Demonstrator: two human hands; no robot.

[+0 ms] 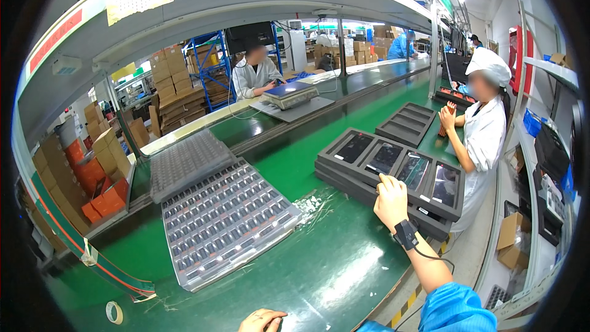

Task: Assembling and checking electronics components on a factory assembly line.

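My right hand (391, 200), with a black band (405, 233) on its wrist, is at the near edge of a black foam tray (344, 170). Its fingers curl at the tray's rim. Several flat dark screens, one of them a glossy panel (383, 157), lie in the tray's slots. Another black tray (430, 224) is stacked beneath. At the bottom of the view, part of my left hand (263, 321) rests near the green bench, fingers apart and holding nothing. Left of both hands lies a clear plastic tray (230, 224) filled with rows of small dark parts.
A grey cellular tray (187, 163) overlaps the clear one. Beyond my right hand is another black slotted tray (405, 124). A co-worker (485, 117) stands at the right, holding reddish-brown strips. Across the bench sit a scale (289, 95) and another person. A tape roll (114, 312) lies lower left.
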